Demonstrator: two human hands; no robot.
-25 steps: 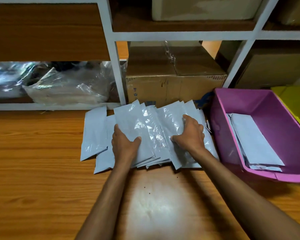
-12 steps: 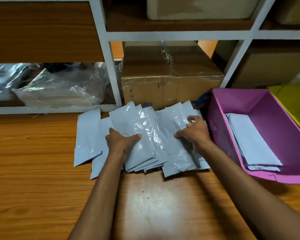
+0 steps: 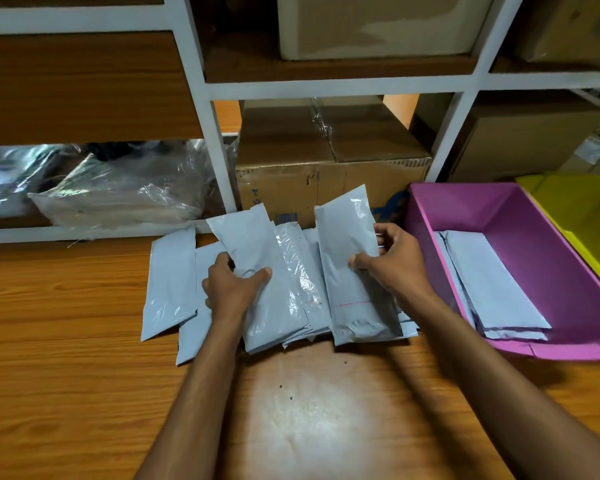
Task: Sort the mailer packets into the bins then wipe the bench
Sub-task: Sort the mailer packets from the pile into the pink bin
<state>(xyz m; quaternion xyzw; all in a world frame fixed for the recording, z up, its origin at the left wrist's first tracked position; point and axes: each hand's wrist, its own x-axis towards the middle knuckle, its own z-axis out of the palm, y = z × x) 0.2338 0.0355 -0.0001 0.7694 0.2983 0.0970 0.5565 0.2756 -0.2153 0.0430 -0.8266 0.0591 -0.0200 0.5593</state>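
Observation:
Several grey mailer packets (image 3: 291, 271) lie fanned out on the wooden bench (image 3: 66, 358) in front of the shelving. My right hand (image 3: 392, 265) pinches the right edge of one grey packet (image 3: 347, 244) and holds its far end tilted up off the pile. My left hand (image 3: 236, 285) grips another packet (image 3: 253, 244) in the pile's middle, thumb on top. A pink bin (image 3: 471, 209) at the right holds a few white packets (image 3: 492, 289). Beyond it stands a yellow bin (image 3: 589, 216).
A cardboard box (image 3: 326, 168) stands right behind the pile under the white shelf frame (image 3: 215, 150). Clear plastic bags (image 3: 118, 188) fill the low shelf at the left. More cardboard boxes (image 3: 527, 147) sit on the shelves above and at the right.
My right hand has lifted one packet off the right side of the pile and tilted it up. My left hand has closed round a packet in the middle.

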